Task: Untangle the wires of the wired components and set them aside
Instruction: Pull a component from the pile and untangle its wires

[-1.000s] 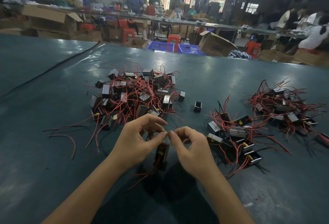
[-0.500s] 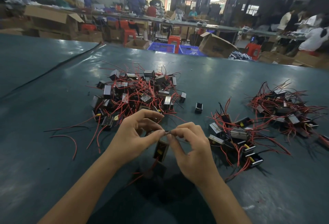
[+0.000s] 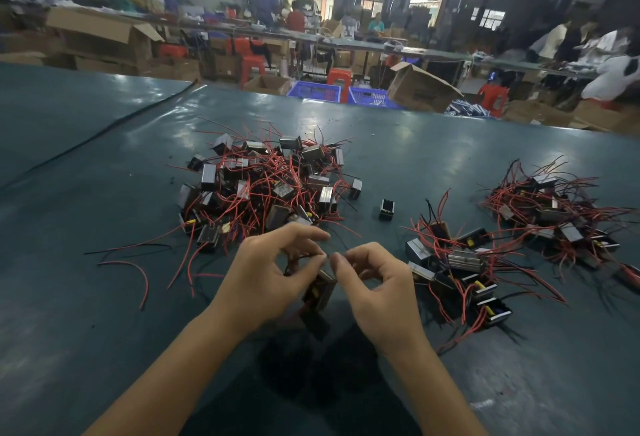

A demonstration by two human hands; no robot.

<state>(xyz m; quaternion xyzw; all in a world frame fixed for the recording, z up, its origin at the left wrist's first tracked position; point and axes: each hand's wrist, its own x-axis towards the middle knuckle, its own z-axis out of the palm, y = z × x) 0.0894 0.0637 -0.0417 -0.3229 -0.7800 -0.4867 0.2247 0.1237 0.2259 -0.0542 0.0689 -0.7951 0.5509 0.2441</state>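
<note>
A dark teal worktop spreads across a busy workshop, carrying a large tangled pile of small block-shaped wired components, black and grey-metal bodies knotted together by thin red and black leads. To the right lie two looser heaps: a far heap running out of the picture's right edge, and a near heap whose parts show yellow tabs in black housings. At centre foreground, a person's left hand and right hand meet fingertip to fingertip just above the worktop, each grip closed thumb-to-forefinger on a fine dark wire. A dangling component, brownish with a yellow spot, hangs below that wire between the two palms, near the front of the tangled pile. A lone component stands by itself between the big pile and the near heap, and stray red wires curl on the worktop to the left. The pinched wire is mostly hidden behind the fingers, so where it joins the part cannot be made out; a dark shape under the dangling component is too blurred to identify. Beyond the worktop, blue crates, cardboard boxes and seated workers are soft and indistinct.
</note>
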